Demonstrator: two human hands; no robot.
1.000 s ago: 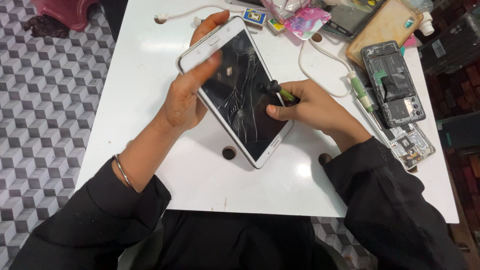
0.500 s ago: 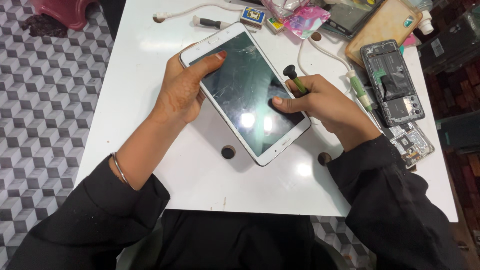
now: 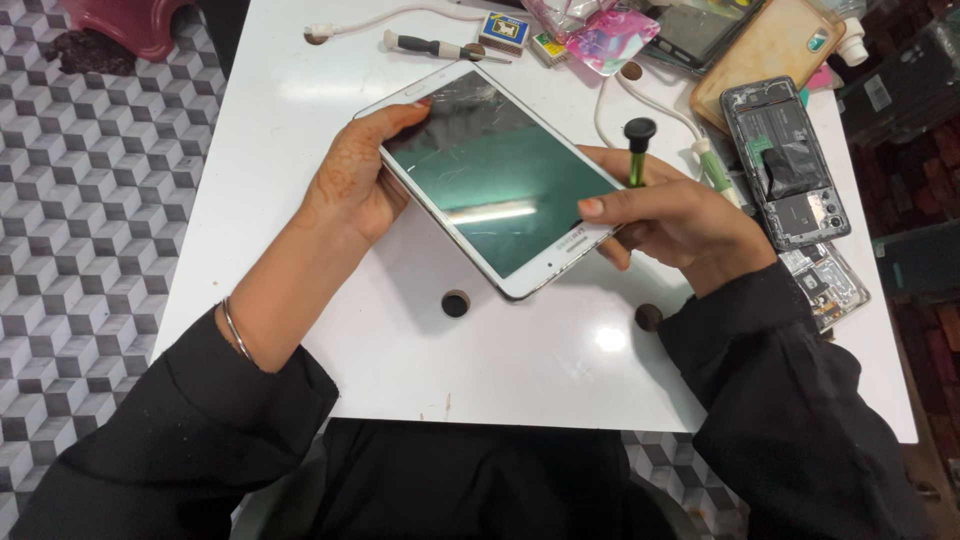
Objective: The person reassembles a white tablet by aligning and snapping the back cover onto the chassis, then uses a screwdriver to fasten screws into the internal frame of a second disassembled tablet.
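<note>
A person in black sleeves holds a white-framed tablet with a cracked dark glass screen (image 3: 495, 190) above the middle of a white square table (image 3: 300, 120). The left hand (image 3: 355, 175) grips the tablet's edge at nine o'clock, thumb curled over the glass and fingers wrapped beneath. The right hand (image 3: 680, 220) supports the edge at three o'clock, thumb pressed on the frame, while its fingers also clench a green-handled screwdriver with a black round cap (image 3: 638, 150) (standing nearly upright behind the tablet).

At twelve o'clock lies a black-and-silver screwdriver (image 3: 440, 46) beside a small blue matchbox-like carton (image 3: 504, 31) and a pink patterned pouch (image 3: 612, 38). At two o'clock rests an opened black phone with its insides exposed (image 3: 785, 160), just beside a tan phone case (image 3: 770, 50). A white cable (image 3: 400, 14) runs along the far edge. A thin metal bangle (image 3: 236, 330) circles the left wrist.
</note>
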